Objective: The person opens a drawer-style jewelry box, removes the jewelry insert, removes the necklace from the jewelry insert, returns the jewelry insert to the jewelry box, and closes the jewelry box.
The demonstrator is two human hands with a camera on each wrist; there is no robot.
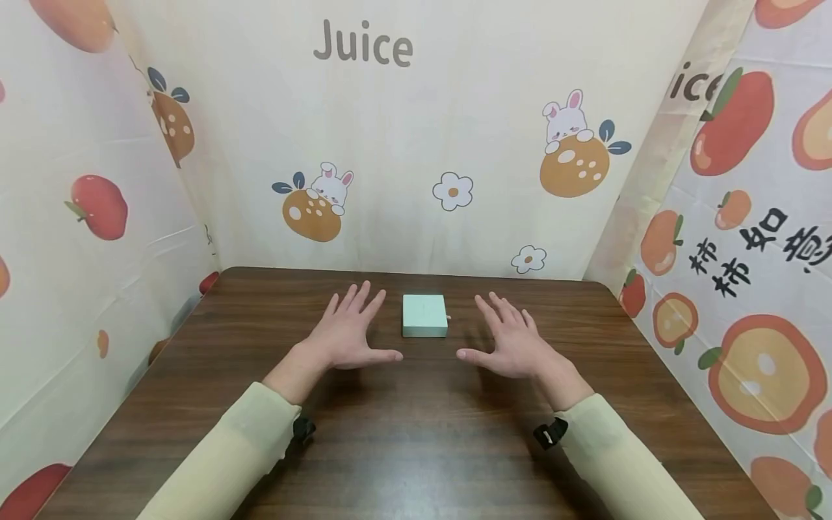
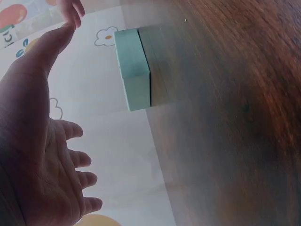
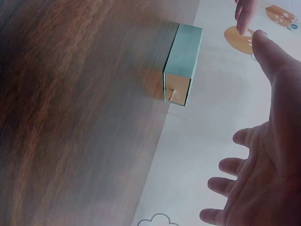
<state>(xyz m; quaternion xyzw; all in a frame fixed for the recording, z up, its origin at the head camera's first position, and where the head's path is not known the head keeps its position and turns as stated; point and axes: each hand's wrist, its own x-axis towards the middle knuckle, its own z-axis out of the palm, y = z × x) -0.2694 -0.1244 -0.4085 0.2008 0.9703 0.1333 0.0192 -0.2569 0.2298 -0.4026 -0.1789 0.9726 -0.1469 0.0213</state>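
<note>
A small mint-green box [image 1: 425, 315] lies on the brown wooden table between the two hands, toward the back edge. Its right end, seen in the right wrist view, is a tan drawer front [image 3: 178, 89] with a small pull tab [image 3: 172, 95]. To the left of the box, the left hand [image 1: 347, 332] is held over the table with fingers spread and thumb pointing inward. The right hand [image 1: 510, 336] mirrors it on the other side, fingers spread as well. Neither hand touches the box, and both are bare of any object.
The wooden table [image 1: 416, 433] runs back to a cream fabric backdrop [image 1: 403, 130] printed with rabbits, fruit and flowers. Fruit-printed curtains stand along the left [image 1: 97, 289] and right [image 1: 734, 289] sides. Each wrist wears a dark strap below a pale sleeve.
</note>
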